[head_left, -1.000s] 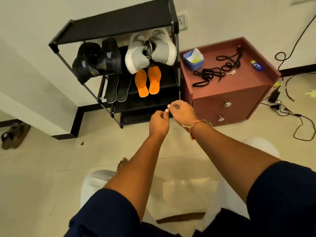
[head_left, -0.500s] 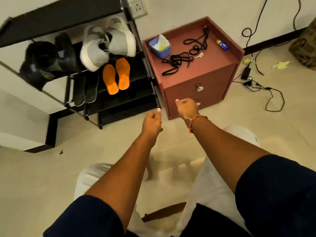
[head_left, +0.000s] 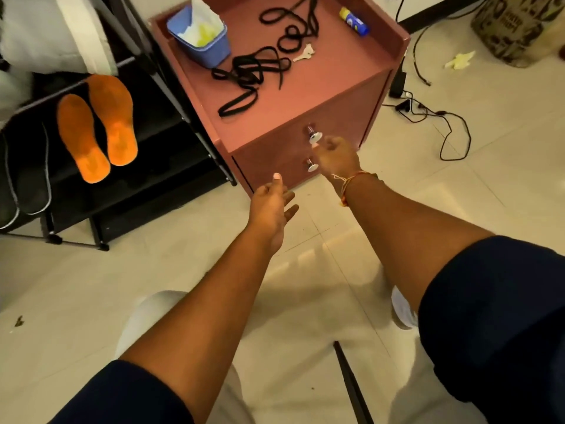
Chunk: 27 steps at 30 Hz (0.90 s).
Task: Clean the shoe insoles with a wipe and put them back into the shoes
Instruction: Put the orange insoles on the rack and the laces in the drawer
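Fingers (head_left: 289,197) of the left hand (head_left: 270,209) are spread empty; the right hand (head_left: 337,157) is seen at the upper knob (head_left: 314,135), hold undeterminable.

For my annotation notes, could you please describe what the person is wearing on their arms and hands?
Dark navy sleeves cover both upper arms, left sleeve and right sleeve, leaving the forearms bare. A thin orange-red thread bracelet circles the right wrist. Neither the left hand nor the right hand wears a glove.
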Motion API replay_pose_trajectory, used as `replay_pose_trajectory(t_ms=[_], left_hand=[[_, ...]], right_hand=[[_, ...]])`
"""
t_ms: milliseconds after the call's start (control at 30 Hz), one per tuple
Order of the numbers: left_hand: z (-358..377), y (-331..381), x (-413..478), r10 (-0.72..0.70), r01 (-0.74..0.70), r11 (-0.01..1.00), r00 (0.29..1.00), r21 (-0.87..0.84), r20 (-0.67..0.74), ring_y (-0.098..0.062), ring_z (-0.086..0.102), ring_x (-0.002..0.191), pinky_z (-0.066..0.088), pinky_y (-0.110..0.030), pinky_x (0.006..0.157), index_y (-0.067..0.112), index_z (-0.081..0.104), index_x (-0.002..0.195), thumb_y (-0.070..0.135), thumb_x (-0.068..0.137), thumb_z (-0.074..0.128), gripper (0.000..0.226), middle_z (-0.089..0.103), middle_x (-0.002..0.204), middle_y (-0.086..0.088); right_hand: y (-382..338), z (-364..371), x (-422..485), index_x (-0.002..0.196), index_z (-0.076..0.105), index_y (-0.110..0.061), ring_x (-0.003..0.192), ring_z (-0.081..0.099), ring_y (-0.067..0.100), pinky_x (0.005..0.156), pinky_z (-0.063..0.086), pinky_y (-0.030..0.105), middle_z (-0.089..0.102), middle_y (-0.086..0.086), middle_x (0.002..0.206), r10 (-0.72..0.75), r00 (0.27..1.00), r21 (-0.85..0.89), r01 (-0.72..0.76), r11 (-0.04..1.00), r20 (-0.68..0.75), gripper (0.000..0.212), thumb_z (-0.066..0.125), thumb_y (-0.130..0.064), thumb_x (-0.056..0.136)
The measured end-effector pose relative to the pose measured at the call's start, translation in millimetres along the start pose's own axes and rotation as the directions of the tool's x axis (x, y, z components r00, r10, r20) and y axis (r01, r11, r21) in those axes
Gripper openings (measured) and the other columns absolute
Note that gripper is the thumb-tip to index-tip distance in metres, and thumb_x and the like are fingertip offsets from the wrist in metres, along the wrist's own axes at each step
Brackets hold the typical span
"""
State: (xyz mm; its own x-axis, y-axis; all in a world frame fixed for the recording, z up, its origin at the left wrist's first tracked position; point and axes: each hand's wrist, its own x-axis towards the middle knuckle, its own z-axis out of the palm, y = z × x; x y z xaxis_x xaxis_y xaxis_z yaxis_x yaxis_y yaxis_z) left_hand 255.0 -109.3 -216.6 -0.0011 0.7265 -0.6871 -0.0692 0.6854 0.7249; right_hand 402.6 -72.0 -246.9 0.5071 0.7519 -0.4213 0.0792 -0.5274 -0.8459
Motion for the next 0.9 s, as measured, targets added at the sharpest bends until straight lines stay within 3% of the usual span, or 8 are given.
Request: replay_pose_trajectory(t_ms=[233,400,567,633,800,900], left_hand=[[11,12,42,-0.065,0.065,0.996,0.998,-0.054,-0.005,-0.021,0.059,0.119,0.059,-0.032,0.083,0.02,0.053,0.117,0.041,0.104,0.05,0.025,0.058,0.128,-0.001],[15,15,65,-0.118,0.118,0.991,0.993,-0.065,0.01,-0.023,0.062,0.113,0.06,-0.034,0.081,0.019,0.058,0.116,0.033,0.101,0.059,0.02,0.06,0.125,-0.008],[12,14,83,-0.149,0.149,0.985,0.989,-0.087,-0.002,-0.021,0.064,0.111,0.06,-0.035,0.084,0.016,0.058,0.117,0.023,0.101,0.061,0.017,0.062,0.12,-0.007],[10,14,87,-0.153,0.153,0.983,0.988,-0.104,0.004,-0.02,0.063,0.113,0.06,-0.034,0.083,0.015,0.056,0.122,0.022,0.101,0.061,0.023,0.061,0.117,-0.005],[6,17,92,-0.149,0.152,0.972,0.988,-0.18,0.028,-0.021,0.06,0.116,0.058,-0.034,0.081,0.012,0.047,0.137,0.017,0.101,0.06,0.038,0.058,0.107,0.0],[6,18,87,-0.154,0.156,0.973,0.988,-0.169,0.026,-0.022,0.06,0.118,0.057,-0.035,0.086,0.013,0.044,0.14,0.017,0.1,0.062,0.045,0.058,0.117,-0.003]], right_hand=[[-1,24,49,0.138,0.05,-0.014,0.116,0.058,0.027,0.101,0.049,0.036,0.06,0.006,0.13,-0.014,1.0,-0.213,0.019,0.977,0.021,0.051,0.064,-0.036,0.094],[4,43,72,0.131,0.056,-0.014,0.102,0.067,0.029,0.094,0.055,0.041,0.065,0.009,0.122,-0.06,0.998,-0.33,0.054,0.942,-0.01,0.048,0.066,-0.04,0.092],[8,44,95,0.132,0.055,-0.014,0.114,0.06,0.031,0.096,0.052,0.037,0.063,0.008,0.128,-0.076,0.993,-0.391,0.033,0.92,-0.094,0.048,0.067,-0.036,0.091],[12,44,102,0.128,0.057,-0.016,0.107,0.061,0.028,0.087,0.053,0.031,0.065,0.005,0.123,-0.072,0.991,-0.373,0.024,0.927,-0.116,0.041,0.067,-0.031,0.092],[16,37,110,0.115,0.058,-0.015,0.071,0.046,0.012,0.046,0.031,0.01,0.061,0.003,0.104,-0.126,0.985,-0.464,0.057,0.884,-0.119,0.023,0.065,-0.018,0.093],[9,34,109,0.111,0.059,-0.014,0.083,0.054,0.018,0.064,0.04,0.022,0.064,0.004,0.102,-0.13,0.987,-0.499,0.067,0.864,-0.091,0.021,0.065,-0.015,0.091]])
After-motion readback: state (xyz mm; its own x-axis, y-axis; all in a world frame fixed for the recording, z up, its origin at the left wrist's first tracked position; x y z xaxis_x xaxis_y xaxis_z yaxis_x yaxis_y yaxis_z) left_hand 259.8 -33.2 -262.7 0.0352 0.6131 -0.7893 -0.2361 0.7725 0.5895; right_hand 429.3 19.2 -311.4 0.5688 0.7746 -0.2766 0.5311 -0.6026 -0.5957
